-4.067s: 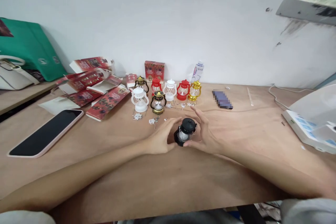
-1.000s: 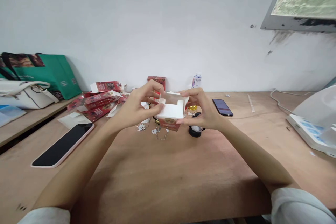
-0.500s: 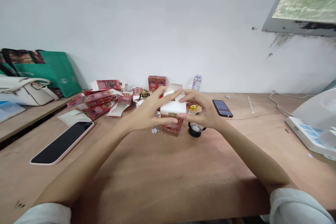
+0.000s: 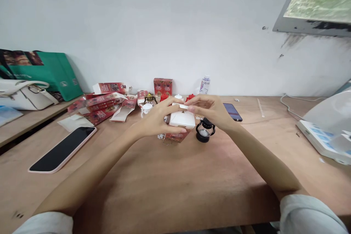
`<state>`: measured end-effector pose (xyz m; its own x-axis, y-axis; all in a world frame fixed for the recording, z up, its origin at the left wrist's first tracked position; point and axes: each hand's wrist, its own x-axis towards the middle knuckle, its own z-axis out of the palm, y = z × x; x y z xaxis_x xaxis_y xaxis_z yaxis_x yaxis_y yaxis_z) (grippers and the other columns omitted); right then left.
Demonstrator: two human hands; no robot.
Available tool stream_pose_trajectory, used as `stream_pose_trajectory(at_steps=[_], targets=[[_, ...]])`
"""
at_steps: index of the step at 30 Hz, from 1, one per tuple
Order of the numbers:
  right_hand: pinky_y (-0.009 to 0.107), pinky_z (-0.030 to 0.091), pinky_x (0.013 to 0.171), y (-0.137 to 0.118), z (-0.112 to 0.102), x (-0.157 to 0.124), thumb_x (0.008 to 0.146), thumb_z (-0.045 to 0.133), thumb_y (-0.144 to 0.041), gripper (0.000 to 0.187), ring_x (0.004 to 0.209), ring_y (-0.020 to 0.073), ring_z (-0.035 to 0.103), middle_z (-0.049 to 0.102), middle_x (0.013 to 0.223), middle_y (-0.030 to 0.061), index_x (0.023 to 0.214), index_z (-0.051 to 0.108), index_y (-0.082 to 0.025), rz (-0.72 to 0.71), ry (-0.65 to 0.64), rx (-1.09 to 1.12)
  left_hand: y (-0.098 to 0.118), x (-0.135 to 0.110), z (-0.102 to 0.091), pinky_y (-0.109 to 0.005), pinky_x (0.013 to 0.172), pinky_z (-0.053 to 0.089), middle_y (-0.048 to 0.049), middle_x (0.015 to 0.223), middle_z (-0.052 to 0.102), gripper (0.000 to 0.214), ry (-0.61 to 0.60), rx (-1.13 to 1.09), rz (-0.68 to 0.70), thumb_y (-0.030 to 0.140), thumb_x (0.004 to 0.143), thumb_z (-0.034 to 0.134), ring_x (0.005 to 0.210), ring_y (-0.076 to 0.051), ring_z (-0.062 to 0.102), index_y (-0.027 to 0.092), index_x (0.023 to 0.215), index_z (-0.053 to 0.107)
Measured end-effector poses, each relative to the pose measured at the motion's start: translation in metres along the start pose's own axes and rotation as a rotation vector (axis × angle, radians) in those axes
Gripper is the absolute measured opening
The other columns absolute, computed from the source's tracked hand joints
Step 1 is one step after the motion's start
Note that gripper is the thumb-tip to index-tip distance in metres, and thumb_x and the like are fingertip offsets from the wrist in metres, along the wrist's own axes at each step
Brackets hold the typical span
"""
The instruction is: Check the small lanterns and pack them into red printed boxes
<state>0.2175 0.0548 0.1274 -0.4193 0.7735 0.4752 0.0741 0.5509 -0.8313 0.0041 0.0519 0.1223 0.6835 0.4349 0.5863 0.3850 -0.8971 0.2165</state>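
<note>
A small red cardboard box (image 4: 177, 137) stands tilted between my hands, its white inner flap (image 4: 182, 120) turned toward me. My left hand (image 4: 156, 119) grips the box from the left, thumb along the front and fingers over the far side. On the top flap's edge, the thumb and fingers of my right hand (image 4: 212, 110) are pinched together. A black miniature lantern (image 4: 204, 131) stands just below my right hand. Beyond my left hand are a white lantern (image 4: 146, 109), a bronze-coloured lantern (image 4: 150, 99) and red lantern tops (image 4: 189, 97), partly hidden.
Flattened red cartons (image 4: 101, 104) are heaped at the left. Two closed red boxes (image 4: 163, 86) and a bottle (image 4: 204, 85) stand by the wall. A pink-edged phone (image 4: 63, 150) lies left, a dark phone (image 4: 232, 112) right. A white device (image 4: 323, 140) sits far right.
The raised white flap has been folded down over the box opening. My right hand's fingers have closed in on the flap edge, uncovering more of the black lantern.
</note>
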Motion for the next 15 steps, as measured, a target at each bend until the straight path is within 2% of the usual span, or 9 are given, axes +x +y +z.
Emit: stream_pose_trajectory(at_steps=[4, 7, 9, 15], targets=[[0.033, 0.053, 0.070, -0.004, -0.002, -0.001, 0.071, 0.076, -0.036, 0.021, 0.078, 0.0151, 0.065, 0.071, 0.090, 0.0035, 0.085, 0.072, -0.021, 0.033, 0.041, -0.082, -0.003, -0.002, 0.012, -0.041, 0.091, 0.049, -0.0137, 0.122, 0.056, 0.042, 0.095, -0.006, 0.017, 0.040, 0.074, 0.075, 0.112, -0.027, 0.057, 0.019, 0.107, 0.058], [0.032, 0.052, 0.068, -0.006, -0.003, -0.001, 0.069, 0.077, -0.033, 0.020, 0.076, 0.0149, 0.063, 0.071, 0.093, 0.0041, 0.084, 0.072, -0.021, 0.062, 0.067, -0.137, -0.008, -0.005, 0.024, -0.042, 0.092, 0.050, -0.0143, 0.128, 0.053, 0.056, 0.260, -0.166, -0.003, 0.035, 0.069, 0.080, 0.116, -0.026, 0.056, 0.022, 0.110, 0.045], [0.032, 0.051, 0.066, -0.005, -0.003, 0.000, 0.066, 0.078, -0.032, 0.020, 0.074, 0.0144, 0.062, 0.071, 0.092, 0.0039, 0.082, 0.071, -0.021, 0.083, 0.078, -0.155, -0.011, -0.007, 0.031, -0.041, 0.089, 0.051, -0.0147, 0.131, 0.050, 0.061, 0.324, -0.264, -0.035, 0.035, 0.065, 0.083, 0.114, -0.024, 0.058, 0.024, 0.107, 0.039], [0.030, 0.049, 0.062, 0.000, -0.001, 0.001, 0.067, 0.076, -0.030, 0.016, 0.067, 0.0120, 0.060, 0.071, 0.086, 0.0026, 0.079, 0.071, -0.020, 0.063, 0.114, -0.133, -0.015, -0.008, 0.039, -0.041, 0.089, 0.052, -0.0132, 0.131, 0.049, 0.066, 0.367, -0.315, -0.041, 0.034, 0.061, 0.085, 0.114, -0.024, 0.057, 0.025, 0.105, 0.036]])
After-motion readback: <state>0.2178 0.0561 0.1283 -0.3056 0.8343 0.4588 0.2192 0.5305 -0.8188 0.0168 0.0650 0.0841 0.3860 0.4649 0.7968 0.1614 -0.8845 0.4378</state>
